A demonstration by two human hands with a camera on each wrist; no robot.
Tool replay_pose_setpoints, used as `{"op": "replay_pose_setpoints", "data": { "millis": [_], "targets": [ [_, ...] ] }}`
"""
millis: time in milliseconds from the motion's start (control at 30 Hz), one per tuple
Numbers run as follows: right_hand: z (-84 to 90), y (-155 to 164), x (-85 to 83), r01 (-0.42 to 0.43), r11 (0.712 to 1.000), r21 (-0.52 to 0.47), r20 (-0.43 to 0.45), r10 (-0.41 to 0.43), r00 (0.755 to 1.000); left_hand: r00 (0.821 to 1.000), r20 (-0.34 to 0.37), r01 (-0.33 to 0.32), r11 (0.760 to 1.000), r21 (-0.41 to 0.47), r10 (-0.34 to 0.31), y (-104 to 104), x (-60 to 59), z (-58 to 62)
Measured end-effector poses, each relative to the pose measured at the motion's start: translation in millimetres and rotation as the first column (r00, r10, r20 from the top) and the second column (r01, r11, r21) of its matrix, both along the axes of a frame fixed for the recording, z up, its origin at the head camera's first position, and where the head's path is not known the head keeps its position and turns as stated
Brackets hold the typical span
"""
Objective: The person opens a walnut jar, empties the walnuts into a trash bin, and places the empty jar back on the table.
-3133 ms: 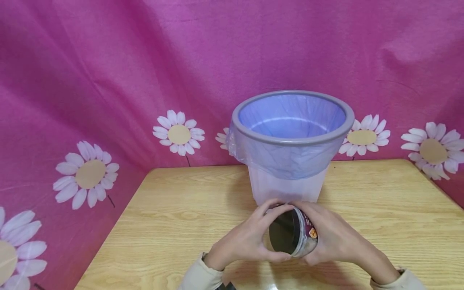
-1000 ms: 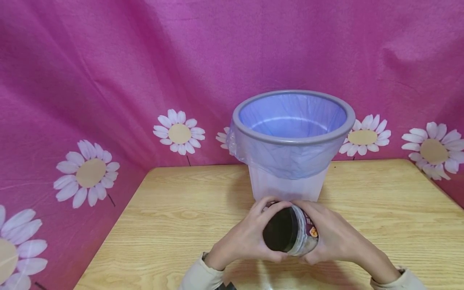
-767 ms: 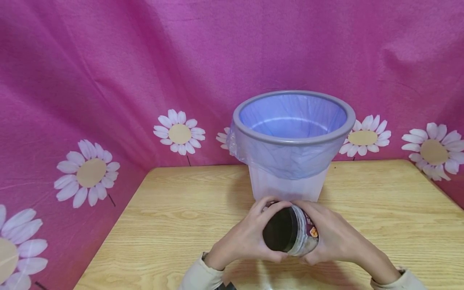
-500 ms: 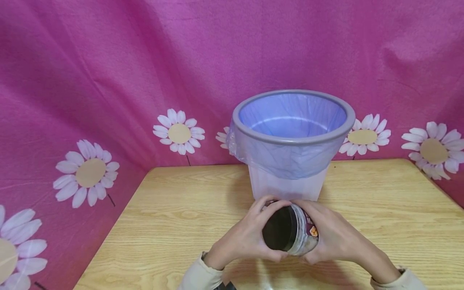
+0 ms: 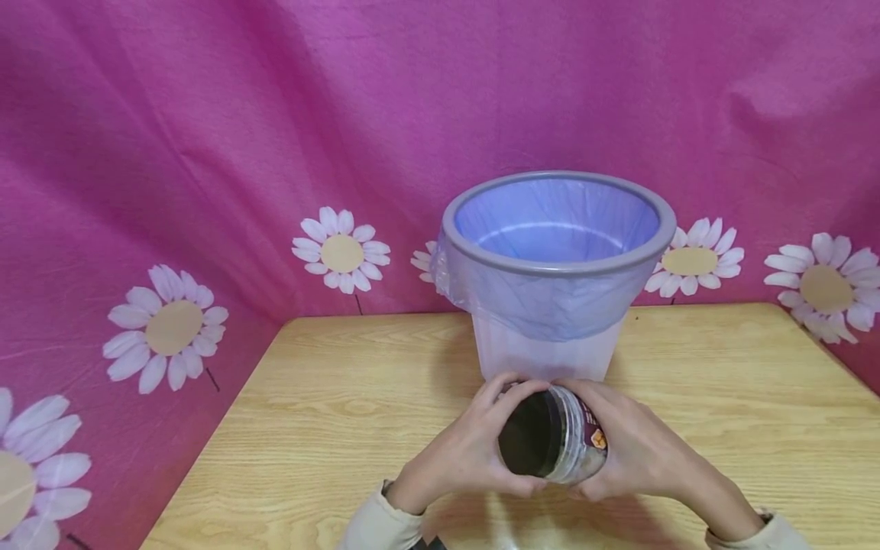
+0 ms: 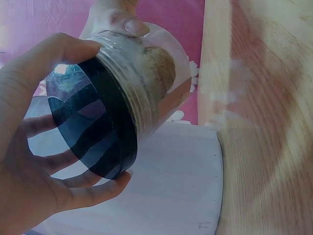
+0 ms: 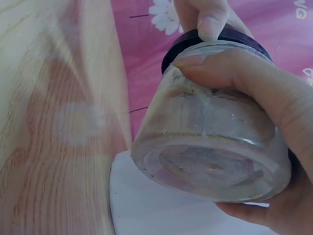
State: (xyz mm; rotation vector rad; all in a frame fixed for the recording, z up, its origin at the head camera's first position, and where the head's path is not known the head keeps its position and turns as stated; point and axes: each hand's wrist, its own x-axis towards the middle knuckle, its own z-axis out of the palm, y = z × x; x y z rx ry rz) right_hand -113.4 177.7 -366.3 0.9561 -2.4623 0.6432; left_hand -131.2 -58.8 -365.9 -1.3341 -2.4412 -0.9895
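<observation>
A clear plastic jar [image 5: 574,443] with a dark label and a black lid [image 5: 525,443] is held sideways above the table, in front of the bin. My left hand [image 5: 467,451] grips the black lid [image 6: 93,127], fingers wrapped round its rim. My right hand [image 5: 635,454] holds the jar's body [image 7: 210,142], thumb on top, fingers beneath. Brownish residue clings inside the jar [image 6: 146,73]. Its base [image 7: 205,166] faces the right wrist camera.
A white bin [image 5: 550,347] with a grey rim [image 5: 557,263] and a bluish liner stands on the wooden table [image 5: 330,412] just behind the hands. Pink cloth with daisies [image 5: 340,252] closes off the back and left.
Between the oldest frame and now the lid end has shifted slightly to the left in my left hand. Both hands keep their hold; the bin has not moved.
</observation>
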Motion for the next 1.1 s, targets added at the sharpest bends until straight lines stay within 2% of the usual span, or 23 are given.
{"op": "replay_pose_setpoints", "data": {
  "millis": [167,333,433,533,667,767,1033,1100],
  "targets": [
    [-0.9,-1,0.4,-0.006,1.000,-0.006,0.002,0.006,1.000,1.000,0.020,-0.007,1.000,-0.010,0.007,-3,1.8,-5.5],
    [-0.2,-6,-1.4,-0.036,0.999,-0.018,-0.024,0.036,0.999,0.999,0.040,-0.020,1.000,-0.016,0.021,-12,6.6,-16.8],
    [-0.5,-8,-0.6,-0.033,0.999,-0.014,-0.014,0.033,0.999,0.999,0.047,-0.003,1.000,0.008,0.003,-17,8.6,-25.1],
    [-1.8,-8,1.0,-0.021,1.000,-0.003,-0.001,0.021,1.000,0.996,0.085,0.008,0.999,0.039,-0.011,-23,10.7,-31.0],
    [-3.8,-5,2.5,-0.004,1.000,0.006,-0.007,0.004,1.000,0.987,0.159,-0.009,0.997,0.070,-0.002,-32,13.7,-34.5],
    [-4.7,-2,3.6,0.015,1.000,0.005,-0.012,-0.015,1.000,0.984,0.180,-0.022,0.997,0.078,0.008,-36,14.8,-35.7],
    [-6.2,4,7.1,0.029,1.000,-0.006,-0.020,-0.029,0.999,0.986,0.156,-0.071,0.996,0.057,0.062,-42,18.1,-41.6],
    [-6.4,5,7.9,0.029,0.999,-0.012,-0.021,-0.030,0.999,0.982,0.178,-0.072,0.996,0.054,0.061,-43,19.4,-43.1]
  ]
}}
